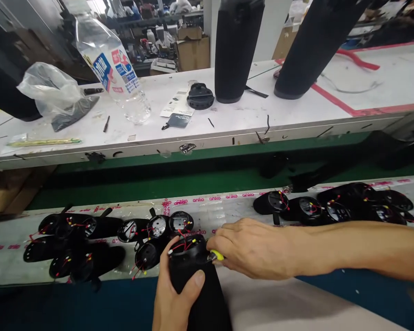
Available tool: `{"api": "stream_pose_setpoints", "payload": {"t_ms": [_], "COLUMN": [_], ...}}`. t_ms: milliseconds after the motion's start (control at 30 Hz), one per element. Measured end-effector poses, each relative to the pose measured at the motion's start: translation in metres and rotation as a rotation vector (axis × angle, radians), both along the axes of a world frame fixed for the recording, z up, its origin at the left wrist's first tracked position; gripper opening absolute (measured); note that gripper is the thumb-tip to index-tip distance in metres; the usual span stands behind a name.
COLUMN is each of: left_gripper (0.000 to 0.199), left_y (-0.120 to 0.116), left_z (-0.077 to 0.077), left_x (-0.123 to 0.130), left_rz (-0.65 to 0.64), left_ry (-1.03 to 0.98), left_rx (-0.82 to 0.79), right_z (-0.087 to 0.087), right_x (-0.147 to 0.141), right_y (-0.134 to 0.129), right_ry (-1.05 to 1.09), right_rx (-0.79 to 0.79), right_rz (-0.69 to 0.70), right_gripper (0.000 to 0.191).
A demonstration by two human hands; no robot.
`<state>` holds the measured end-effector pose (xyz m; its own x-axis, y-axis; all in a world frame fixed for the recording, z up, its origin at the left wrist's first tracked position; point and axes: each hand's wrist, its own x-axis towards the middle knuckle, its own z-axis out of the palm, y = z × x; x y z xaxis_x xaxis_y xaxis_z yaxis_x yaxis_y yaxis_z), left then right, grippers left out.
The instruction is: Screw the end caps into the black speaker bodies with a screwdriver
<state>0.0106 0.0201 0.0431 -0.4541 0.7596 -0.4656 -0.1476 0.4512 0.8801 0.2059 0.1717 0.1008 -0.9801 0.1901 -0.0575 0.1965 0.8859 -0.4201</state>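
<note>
A black cylindrical housing (pixel 207 294) stands tilted at the lower middle, its open end up, with red wires and small white and yellow connectors showing in it. My left hand (pixel 175 294) is wrapped round its left side, the thumb across the front. At the right of its rim, my right hand (pixel 238 248) is closed on a small yellow tool (pixel 216 255), whose tip touches or nearly touches the rim. My right fingers hide most of the tool.
Several black housings with red wires lie on the low bench (pixel 214 211), left and right. Behind, a white shelf (pixel 179 133) holds a plastic bottle (pixel 124 78), a plastic bag (pixel 51 87), a black round part (pixel 200 95) and upright black cylinders (pixel 236 50).
</note>
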Motion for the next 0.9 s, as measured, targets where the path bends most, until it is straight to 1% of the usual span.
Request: {"api": "stream_pose_setpoints", "payload": {"t_ms": [100, 233, 400, 533, 567, 667, 800, 900], "left_gripper": [0.088, 0.088, 0.087, 0.087, 0.088, 0.088, 0.086, 0.087], "left_y": [0.001, 0.001, 0.0, 0.001, 0.002, 0.003, 0.003, 0.004], "left_z": [0.007, 0.011, 0.013, 0.016, 0.016, 0.018, 0.017, 0.017], "left_x": [0.004, 0.007, 0.008, 0.01, 0.01, 0.012, 0.016, 0.018], "left_rz": [-0.011, -0.008, -0.012, -0.006, -0.006, -0.012, 0.005, -0.003], "left_ry": [0.11, 0.13, 0.178, 0.237, 0.248, 0.273, 0.313, 0.342], "left_rx": [-0.007, -0.006, -0.021, -0.056, -0.067, -0.095, -0.095, -0.124], "right_z": [-0.003, 0.001, 0.004, 0.006, 0.007, 0.013, 0.018, 0.017], "right_x": [-0.007, -0.012, -0.01, -0.008, -0.008, -0.009, -0.011, -0.012], "right_y": [-0.002, 0.0, -0.001, -0.001, -0.001, 0.0, -0.002, -0.003], "right_ry": [-0.027, -0.11, -0.09, -0.093, -0.102, -0.133, -0.185, -0.177], "right_rx": [0.097, 0.117, 0.168, 0.267, 0.299, 0.371, 0.351, 0.345], "right_rz": [0.014, 0.058, 0.076, 0.128, 0.15, 0.209, 0.235, 0.236], "right_gripper": [0.033, 0.035, 0.03, 0.013, 0.012, 0.017, 0.018, 0.021]}}
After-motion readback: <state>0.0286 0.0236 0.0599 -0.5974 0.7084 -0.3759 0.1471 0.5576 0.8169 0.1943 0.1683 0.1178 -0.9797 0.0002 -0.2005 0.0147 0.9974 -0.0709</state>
